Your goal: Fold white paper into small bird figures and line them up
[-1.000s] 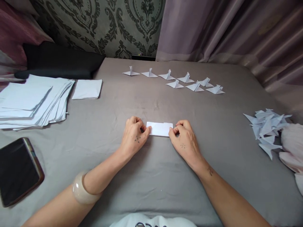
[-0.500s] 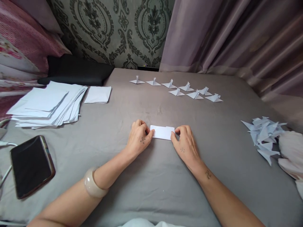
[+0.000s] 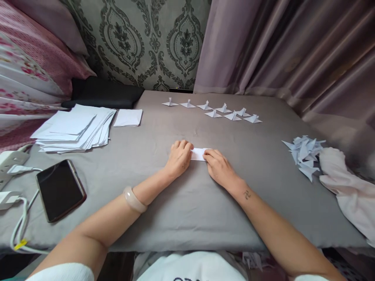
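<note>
A folded strip of white paper [image 3: 198,154] lies flat on the grey cloth in front of me. My left hand [image 3: 179,156] is closed at its left end, with the fingers curled over the edge. On the right end, the bent fingers of my right hand [image 3: 218,164] press down and cover part of the strip. Both ends of the paper are hidden under the fingers. Beyond the hands stand several folded paper birds [image 3: 224,108] in two rows.
A heap of folded paper pieces [image 3: 304,150] lies at the right beside a pale cloth [image 3: 336,171]. Paper sheets [image 3: 73,130] and a smaller stack of squares [image 3: 128,117] are at the left. Nearer me are a phone [image 3: 61,190], a power strip [image 3: 11,162] and white cables [image 3: 22,222].
The view has shifted back, showing the table's front edge. My right hand has moved inward over the strip, covering more of it, and my left fingers have curled over its end.
</note>
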Demonstrator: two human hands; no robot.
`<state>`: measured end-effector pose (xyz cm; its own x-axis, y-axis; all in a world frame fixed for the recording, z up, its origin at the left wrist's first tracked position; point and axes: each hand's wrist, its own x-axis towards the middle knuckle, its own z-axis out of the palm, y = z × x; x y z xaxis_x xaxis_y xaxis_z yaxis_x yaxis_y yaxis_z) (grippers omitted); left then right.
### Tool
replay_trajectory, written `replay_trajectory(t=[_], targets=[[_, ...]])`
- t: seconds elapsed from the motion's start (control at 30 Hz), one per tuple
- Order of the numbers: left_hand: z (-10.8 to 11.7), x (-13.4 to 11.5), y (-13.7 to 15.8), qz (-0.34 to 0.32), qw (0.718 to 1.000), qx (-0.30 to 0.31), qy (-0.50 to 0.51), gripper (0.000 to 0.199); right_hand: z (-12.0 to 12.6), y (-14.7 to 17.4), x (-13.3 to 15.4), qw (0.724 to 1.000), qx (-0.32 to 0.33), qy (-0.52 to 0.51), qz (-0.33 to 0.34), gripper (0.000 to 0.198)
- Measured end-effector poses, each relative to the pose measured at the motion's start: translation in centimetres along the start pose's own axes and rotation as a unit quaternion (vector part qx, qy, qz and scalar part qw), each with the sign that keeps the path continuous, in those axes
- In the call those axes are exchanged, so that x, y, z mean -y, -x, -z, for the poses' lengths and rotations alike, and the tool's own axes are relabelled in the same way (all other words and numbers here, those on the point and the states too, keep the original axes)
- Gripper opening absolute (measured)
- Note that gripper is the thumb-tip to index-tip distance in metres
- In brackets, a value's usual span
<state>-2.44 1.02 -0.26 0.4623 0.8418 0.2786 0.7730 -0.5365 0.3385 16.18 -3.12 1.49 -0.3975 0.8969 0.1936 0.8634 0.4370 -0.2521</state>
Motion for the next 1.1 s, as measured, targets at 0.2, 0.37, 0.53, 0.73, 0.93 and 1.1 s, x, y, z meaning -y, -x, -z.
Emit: replay_trajectory(t=[0.2, 0.37, 0.53, 0.73, 0.93, 1.1], targets=[[1.0, 0.0, -0.4, -0.123, 0.986, 0.083, -0.071, 0.026, 0.8, 0.6, 3.7, 0.993, 0.046, 0.078, -0.074, 0.032], [2.6, 0.8, 0.8, -0.168, 0.978, 0.119, -0.034, 0.031, 0.0, 1.1, 5.9, 0.991, 0.026, 0.103, -0.086, 0.038], [3.3, 2.1, 1.9, -0.2, 0.971, 0.132, -0.004, 0.039, -0.5, 1.2, 6.5, 0.989, 0.039, 0.105, -0.097, 0.043], [3.4, 3.9, 1.6, -0.241, 0.958, 0.153, 0.004, 0.044, -0.7, 1.4, 6.5, 0.99, 0.036, 0.096, -0.096, 0.047], [3.6, 4.2, 1.3, -0.252, 0.958, 0.136, 0.034, 0.041, -1.0, 1.5, 6.4, 0.99, 0.036, 0.099, -0.092, 0.048], [3.3, 4.1, 1.3, -0.22, 0.966, 0.127, 0.056, 0.042, -0.8, 1.7, 5.5, 0.991, 0.038, 0.093, -0.083, 0.047]])
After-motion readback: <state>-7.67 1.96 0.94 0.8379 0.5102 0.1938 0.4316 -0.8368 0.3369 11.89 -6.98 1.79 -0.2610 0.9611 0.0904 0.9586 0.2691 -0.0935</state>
